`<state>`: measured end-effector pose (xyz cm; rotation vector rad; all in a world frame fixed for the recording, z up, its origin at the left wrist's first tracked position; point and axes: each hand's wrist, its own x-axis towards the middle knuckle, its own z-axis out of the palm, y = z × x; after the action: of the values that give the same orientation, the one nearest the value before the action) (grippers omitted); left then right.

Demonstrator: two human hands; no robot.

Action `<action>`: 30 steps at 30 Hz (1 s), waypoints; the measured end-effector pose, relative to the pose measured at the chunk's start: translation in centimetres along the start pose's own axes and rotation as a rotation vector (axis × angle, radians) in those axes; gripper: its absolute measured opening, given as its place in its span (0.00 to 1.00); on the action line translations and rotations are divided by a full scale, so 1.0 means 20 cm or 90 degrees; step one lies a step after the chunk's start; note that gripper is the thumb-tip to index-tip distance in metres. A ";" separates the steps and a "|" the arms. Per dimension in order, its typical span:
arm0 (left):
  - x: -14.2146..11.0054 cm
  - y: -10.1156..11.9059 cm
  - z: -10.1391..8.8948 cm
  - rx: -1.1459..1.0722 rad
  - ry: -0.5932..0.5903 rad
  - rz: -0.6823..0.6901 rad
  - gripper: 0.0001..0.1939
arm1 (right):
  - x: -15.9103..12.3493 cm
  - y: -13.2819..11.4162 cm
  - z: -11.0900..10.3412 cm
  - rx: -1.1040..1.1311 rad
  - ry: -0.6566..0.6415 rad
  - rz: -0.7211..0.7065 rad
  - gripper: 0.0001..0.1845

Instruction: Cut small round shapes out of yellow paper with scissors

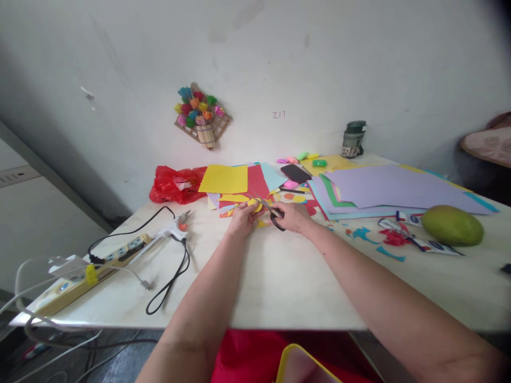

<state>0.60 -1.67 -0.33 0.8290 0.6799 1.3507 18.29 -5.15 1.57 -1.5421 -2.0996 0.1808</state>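
In the middle of the table my left hand (244,217) pinches a small yellow paper piece (254,204). My right hand (294,216) is closed around the black handles of a pair of scissors (276,214), whose blades point up and left at the yellow piece. Whether the blades touch the paper is too small to tell. Just beyond my hands lie paper scraps and cut shapes, a yellow sheet (224,178) and a red sheet (257,181).
On the left are a glue gun (175,227), a power strip (91,268) and loose cables. A red plastic bag (175,183) lies behind. To the right are stacked coloured sheets (391,186), a mango (452,225), blue scraps and wrappers. A phone (295,173) and a bottle (353,139) are at the back.
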 end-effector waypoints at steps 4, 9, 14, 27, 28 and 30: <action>-0.01 0.01 0.01 -0.008 0.012 0.000 0.15 | 0.00 0.00 0.00 0.001 0.001 -0.002 0.21; -0.01 0.01 0.02 -0.003 0.007 -0.001 0.13 | 0.01 0.00 0.01 0.008 0.007 -0.003 0.18; -0.01 0.01 0.01 -0.013 0.006 0.000 0.15 | 0.01 0.01 0.02 0.012 0.015 -0.015 0.17; -0.01 0.00 0.01 -0.032 -0.008 0.002 0.16 | 0.01 0.01 0.02 0.024 0.011 -0.011 0.16; -0.01 0.00 0.01 -0.034 -0.009 0.003 0.15 | 0.01 0.02 0.02 0.024 0.010 -0.011 0.17; -0.01 0.01 0.01 -0.034 -0.003 0.002 0.15 | 0.02 0.02 0.02 0.024 0.012 -0.013 0.17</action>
<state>0.73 -1.99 -0.10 0.7905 0.6356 1.3635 18.31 -4.62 1.10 -1.4954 -2.0846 0.1963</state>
